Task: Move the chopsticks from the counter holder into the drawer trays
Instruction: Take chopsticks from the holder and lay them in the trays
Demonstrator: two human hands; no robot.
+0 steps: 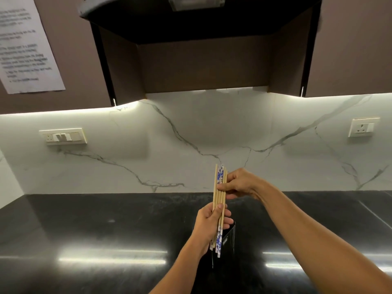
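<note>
Head view showed, to the left of both hands, a bare stretch of the dark counter streaked with glare. The left hand gripped the lower part of the bundle, with its thumb laid across the front and its fingers curled round behind. The chopsticks stood nearly upright between the two hands, some plain wood and some with blue-and-white patterned ends. Their lower ends hung in front of the black holder, which stood on the counter just below and to the right of the left hand. Whether any tip touched the holder could not be told. The right hand pinched the upper part of the bundle from the right, fingertips pressed across the sticks.

The step in hand looked to be gathering the sticks and lifting them clear. Doing it well would mean squaring the uneven ends first and keeping both grips snug so none slid out. The lift should go straight up, so the holder was not knocked over. The drawer and its trays were out of view.
</note>
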